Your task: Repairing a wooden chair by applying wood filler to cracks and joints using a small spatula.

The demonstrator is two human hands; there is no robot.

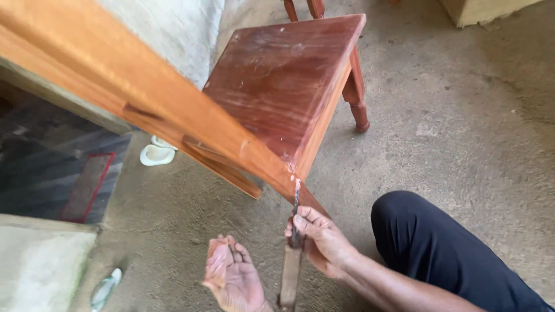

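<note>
My right hand (319,240) is wrapped around a chisel (292,248), fingers pinched on the metal shaft just above the wooden handle; blade tip touches the lower edge of the long wooden beam (144,98) near a chipped pale spot; beam runs diagonally from upper left down toward my hands; my left hand (233,277) is spread, palm up, holding nothing, just beside the chisel handle; a reddish wooden stool (283,81) stands behind the beam on the concrete floor (451,138); my knee in dark trousers (439,242) lies to the right; a white sandal (157,153) sits under the beam, well apart.
</note>
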